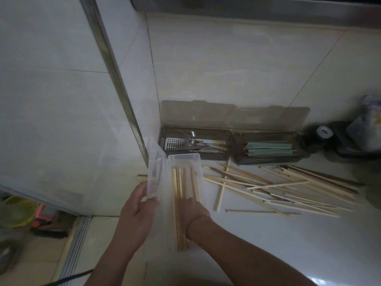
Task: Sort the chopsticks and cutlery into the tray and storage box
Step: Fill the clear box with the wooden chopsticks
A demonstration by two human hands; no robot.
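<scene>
Clear plastic storage box (185, 159) sits at the counter's left edge with wooden chopsticks (179, 186) inside, the left hand (137, 209) gripping its raised lid (153, 172) while the right hand (192, 209) curls over the chopsticks.

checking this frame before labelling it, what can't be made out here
- Head view: right hand fingers and their grip, hidden under its own back, over the wooden chopsticks in the clear box.
- Items at the right edge: blurred, cut off.
- Cutlery in the dark tray: dim, too tangled to count.
</scene>
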